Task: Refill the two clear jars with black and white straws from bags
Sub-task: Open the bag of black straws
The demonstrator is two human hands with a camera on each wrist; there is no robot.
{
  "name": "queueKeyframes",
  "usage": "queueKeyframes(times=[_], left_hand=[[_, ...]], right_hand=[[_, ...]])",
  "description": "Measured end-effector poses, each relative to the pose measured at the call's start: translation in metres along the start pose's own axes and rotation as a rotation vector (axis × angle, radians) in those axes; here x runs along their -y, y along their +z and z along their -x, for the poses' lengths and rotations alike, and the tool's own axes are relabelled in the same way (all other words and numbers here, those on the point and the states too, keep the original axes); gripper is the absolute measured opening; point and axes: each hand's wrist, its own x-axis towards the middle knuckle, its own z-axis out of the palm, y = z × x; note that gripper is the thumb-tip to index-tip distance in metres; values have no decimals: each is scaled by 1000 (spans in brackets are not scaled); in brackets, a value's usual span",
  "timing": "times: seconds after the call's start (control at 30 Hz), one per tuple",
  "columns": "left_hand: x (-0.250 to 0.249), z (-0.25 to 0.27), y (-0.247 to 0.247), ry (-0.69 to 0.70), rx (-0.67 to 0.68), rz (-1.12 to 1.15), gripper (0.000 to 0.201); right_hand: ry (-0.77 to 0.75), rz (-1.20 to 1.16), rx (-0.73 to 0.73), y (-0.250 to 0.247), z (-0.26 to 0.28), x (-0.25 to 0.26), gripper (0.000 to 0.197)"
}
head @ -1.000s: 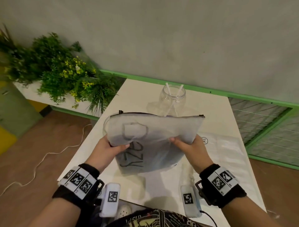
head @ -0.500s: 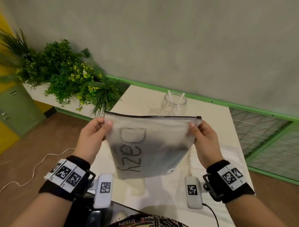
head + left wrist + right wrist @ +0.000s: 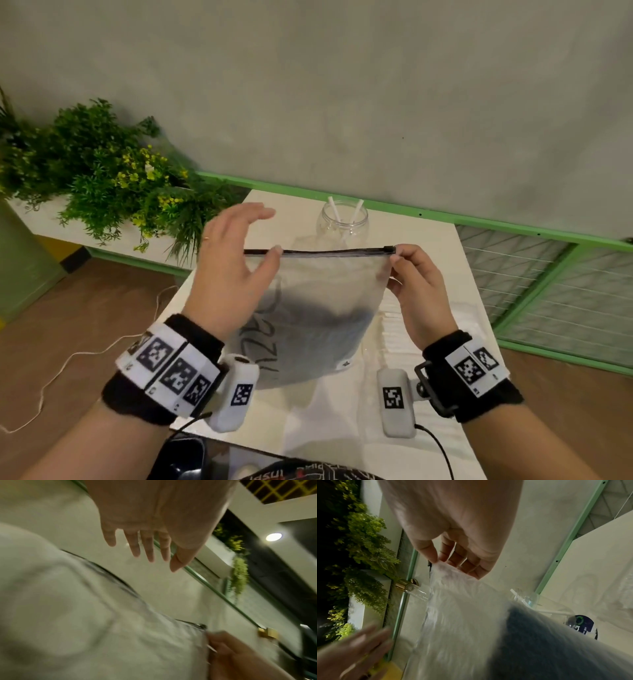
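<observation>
A frosted zip bag [image 3: 318, 308] with black lettering and a dark mass inside hangs upright over the white table [image 3: 342, 428]. My right hand [image 3: 394, 258] pinches its top right corner by the zip end, and the right wrist view shows that pinch [image 3: 439, 561]. My left hand [image 3: 265, 234] hovers open at the bag's top left, fingers spread; the left wrist view shows the fingers [image 3: 147, 547] straight and off the bag. Behind the bag stands a clear jar [image 3: 344, 222] with two white straws. A second jar is not in sight in the head view.
A clear bag [image 3: 428, 318] lies flat on the table to the right. A green planter [image 3: 113, 178] stands left of the table, with the grey wall and a green rail behind. A white cord [image 3: 68, 363] trails on the floor. A gold-capped clear item [image 3: 406, 585] shows past the bag.
My left hand has let go of the bag's top left corner and opened above it. My right hand has slid up to the zip end, and the bag now hangs from it alone.
</observation>
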Motion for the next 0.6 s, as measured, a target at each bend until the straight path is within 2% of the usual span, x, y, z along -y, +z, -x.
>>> queueKeyframes(times=[0.1,0.17,0.23,0.37,0.53,0.6], left_hand=[[-36,-17,41,169,245,39,34],[-51,-25,64,213,303,57,27],[-58,-30,79,246,271,87,19],[-58,-30,92,266,224,121,14],[-48,-30,89,274,191,109,12],[-33,-30,77,240,187,43,11]], right_hand=[[-29,11,8,2,3,0,19],[-42,17,32,3,3,0,10],[-46,26,44,2,3,1,6],[-63,27,24,0,4,0,10],[-64,61,-19,6,3,-3,6],[-67,54,-75,6,1,-2,12]])
